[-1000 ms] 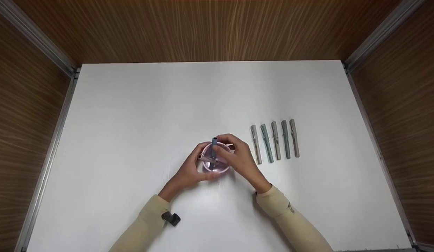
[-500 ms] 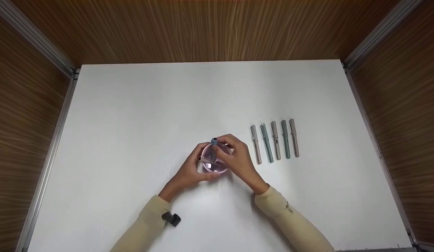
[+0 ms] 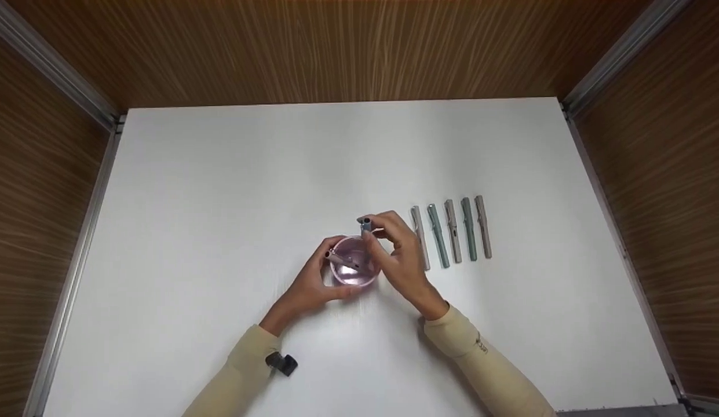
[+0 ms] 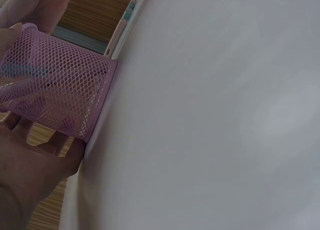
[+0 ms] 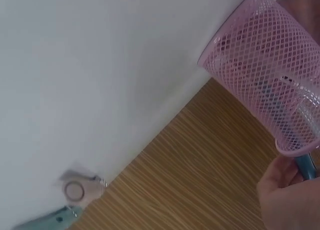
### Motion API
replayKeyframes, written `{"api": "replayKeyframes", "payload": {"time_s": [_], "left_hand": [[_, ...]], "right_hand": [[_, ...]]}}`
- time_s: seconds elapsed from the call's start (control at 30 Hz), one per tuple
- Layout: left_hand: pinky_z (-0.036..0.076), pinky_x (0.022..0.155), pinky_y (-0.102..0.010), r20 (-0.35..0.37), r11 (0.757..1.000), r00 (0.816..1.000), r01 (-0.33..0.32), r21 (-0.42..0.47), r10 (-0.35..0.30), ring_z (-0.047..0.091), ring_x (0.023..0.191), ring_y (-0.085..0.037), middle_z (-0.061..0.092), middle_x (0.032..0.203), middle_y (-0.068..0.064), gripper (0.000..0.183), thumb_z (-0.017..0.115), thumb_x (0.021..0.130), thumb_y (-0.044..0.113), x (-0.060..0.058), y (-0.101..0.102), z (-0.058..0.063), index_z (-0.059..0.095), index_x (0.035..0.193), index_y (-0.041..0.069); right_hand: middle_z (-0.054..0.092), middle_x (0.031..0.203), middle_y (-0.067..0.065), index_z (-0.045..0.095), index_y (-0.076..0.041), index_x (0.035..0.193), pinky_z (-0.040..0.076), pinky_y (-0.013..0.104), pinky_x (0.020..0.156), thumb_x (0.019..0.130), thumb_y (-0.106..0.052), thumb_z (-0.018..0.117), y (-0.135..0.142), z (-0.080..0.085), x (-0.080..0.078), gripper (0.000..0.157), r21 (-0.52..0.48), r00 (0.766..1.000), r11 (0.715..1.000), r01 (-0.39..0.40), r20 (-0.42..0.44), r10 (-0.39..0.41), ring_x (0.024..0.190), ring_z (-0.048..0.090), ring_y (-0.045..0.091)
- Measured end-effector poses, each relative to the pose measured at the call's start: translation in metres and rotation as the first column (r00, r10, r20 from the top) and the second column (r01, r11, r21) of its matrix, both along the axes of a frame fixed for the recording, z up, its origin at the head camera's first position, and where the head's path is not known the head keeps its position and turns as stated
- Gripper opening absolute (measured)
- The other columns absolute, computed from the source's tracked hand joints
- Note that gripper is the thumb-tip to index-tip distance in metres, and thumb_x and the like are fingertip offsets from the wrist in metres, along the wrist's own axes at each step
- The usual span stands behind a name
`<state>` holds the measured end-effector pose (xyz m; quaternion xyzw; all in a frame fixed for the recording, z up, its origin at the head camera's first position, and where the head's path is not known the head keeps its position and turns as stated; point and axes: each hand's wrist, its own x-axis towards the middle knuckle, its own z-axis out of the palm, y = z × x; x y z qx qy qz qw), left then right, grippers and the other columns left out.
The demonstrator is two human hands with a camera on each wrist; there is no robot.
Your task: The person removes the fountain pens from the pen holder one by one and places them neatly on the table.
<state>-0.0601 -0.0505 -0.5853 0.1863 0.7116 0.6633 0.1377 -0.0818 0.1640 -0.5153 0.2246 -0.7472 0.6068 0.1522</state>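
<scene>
My left hand (image 3: 313,281) grips the pink mesh pen cup (image 4: 75,79), fingers round its far left side and thumb along its near side. The cup stands upright on the table. In my right hand (image 3: 402,255), thumb and fingers pinch the top of a blue pen (image 3: 366,225) at the cup's far right rim. Through the mesh in the right wrist view, the blue pen's lower part shows inside the cup. A pinkish-grey pen (image 3: 343,260) leans in the cup, its end resting over the left rim.
Right of the cup, several pens lie in a row on the white table (image 3: 249,174), among them a green pen (image 3: 438,234) and a pinkish pen (image 3: 484,226). Wood-grain panels (image 3: 336,52) stand round the table's back and sides.
My right hand has moved slightly away and to the right, shifting the blue pen's top from the cup's far middle toward its far right rim. My left hand stays round the cup.
</scene>
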Motion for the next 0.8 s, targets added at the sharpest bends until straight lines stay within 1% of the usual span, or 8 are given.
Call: {"api": "replayKeyframes", "payload": {"time_s": [0.03, 0.07, 0.2, 0.37, 0.47, 0.6, 0.7, 0.8], "left_hand": [[0.034, 0.124, -0.048, -0.001, 1.000, 1.000, -0.001, 0.000, 0.001, 0.048, 0.145, -0.025, 0.052, 0.157, -0.006, 0.093, 0.095, 0.085, 0.019, 0.000, 0.001, 0.000, 0.043, 0.162, 0.010], [0.034, 0.123, -0.048, -0.004, 1.000, 1.000, -0.003, 0.001, 0.003, 0.048, 0.145, -0.025, 0.052, 0.157, -0.006, 0.093, 0.095, 0.085, 0.019, 0.000, 0.001, 0.001, 0.043, 0.161, 0.010], [0.035, 0.123, -0.047, -0.014, 1.000, 1.000, -0.012, 0.000, 0.012, 0.050, 0.143, -0.024, 0.053, 0.156, -0.004, 0.093, 0.096, 0.084, 0.018, 0.000, 0.001, 0.001, 0.044, 0.161, 0.010], [0.033, 0.125, -0.047, -0.010, 1.000, 1.000, -0.017, 0.022, 0.017, 0.049, 0.144, -0.027, 0.054, 0.155, -0.006, 0.093, 0.096, 0.083, 0.016, 0.001, 0.001, 0.001, 0.045, 0.160, 0.010], [0.031, 0.126, -0.047, -0.011, 1.000, 1.000, -0.012, 0.024, 0.012, 0.048, 0.145, -0.029, 0.054, 0.155, -0.009, 0.092, 0.095, 0.083, 0.015, 0.001, 0.001, 0.001, 0.045, 0.160, 0.009], [0.030, 0.126, -0.046, -0.009, 1.000, 1.000, -0.002, 0.024, 0.002, 0.048, 0.146, -0.028, 0.054, 0.155, -0.008, 0.092, 0.095, 0.084, 0.016, 0.001, 0.002, 0.000, 0.044, 0.160, 0.009], [0.031, 0.125, -0.047, -0.008, 1.000, 1.000, -0.008, 0.027, 0.008, 0.048, 0.145, -0.028, 0.054, 0.155, -0.007, 0.092, 0.095, 0.083, 0.015, 0.000, 0.002, 0.001, 0.045, 0.160, 0.010], [0.033, 0.124, -0.048, -0.010, 1.000, 1.000, -0.011, 0.027, 0.011, 0.049, 0.143, -0.029, 0.054, 0.154, -0.008, 0.093, 0.096, 0.083, 0.014, 0.000, 0.002, 0.001, 0.045, 0.160, 0.011]], "right_hand": [[0.070, 0.112, 0.012, 0.074, 0.004, 0.126, 0.061, 0.034, 0.091, 0.101, 0.009, 0.071, 0.002, 0.000, -0.001, 0.026, -0.007, 1.000, 1.000, -0.010, -0.012, 0.010, 0.103, 0.069, 0.023], [0.070, 0.113, 0.010, 0.074, 0.003, 0.127, 0.061, 0.033, 0.089, 0.102, 0.008, 0.071, 0.006, -0.004, -0.002, 0.026, -0.006, 1.000, 1.000, -0.014, -0.020, 0.014, 0.103, 0.069, 0.023], [0.068, 0.112, 0.013, 0.072, 0.003, 0.129, 0.061, 0.031, 0.084, 0.103, 0.007, 0.069, 0.011, 0.001, -0.003, 0.026, -0.022, 0.999, 0.999, -0.029, -0.040, 0.028, 0.099, 0.068, 0.025], [0.067, 0.105, 0.020, 0.072, 0.006, 0.128, 0.061, 0.030, 0.084, 0.104, 0.004, 0.070, 0.019, 0.008, -0.004, 0.023, -0.070, 0.997, 0.996, -0.055, -0.057, 0.051, 0.097, 0.067, 0.022], [0.067, 0.104, 0.020, 0.073, 0.007, 0.126, 0.061, 0.031, 0.085, 0.103, 0.005, 0.071, 0.024, 0.013, -0.003, 0.023, -0.102, 0.997, 0.993, -0.055, -0.057, 0.050, 0.097, 0.068, 0.021], [0.066, 0.108, 0.018, 0.073, 0.008, 0.124, 0.062, 0.032, 0.086, 0.101, 0.009, 0.071, 0.029, 0.022, -0.003, 0.023, -0.153, 0.998, 0.987, -0.048, -0.053, 0.040, 0.098, 0.067, 0.024], [0.065, 0.111, 0.018, 0.073, 0.008, 0.125, 0.061, 0.033, 0.088, 0.103, 0.006, 0.071, 0.032, 0.029, -0.004, 0.022, -0.179, 0.998, 0.983, -0.042, -0.053, 0.033, 0.100, 0.065, 0.026], [0.063, 0.110, 0.019, 0.073, 0.009, 0.125, 0.060, 0.033, 0.089, 0.104, 0.003, 0.071, 0.036, 0.031, -0.004, 0.022, -0.182, 0.998, 0.983, -0.025, -0.060, 0.015, 0.098, 0.064, 0.026]]}}
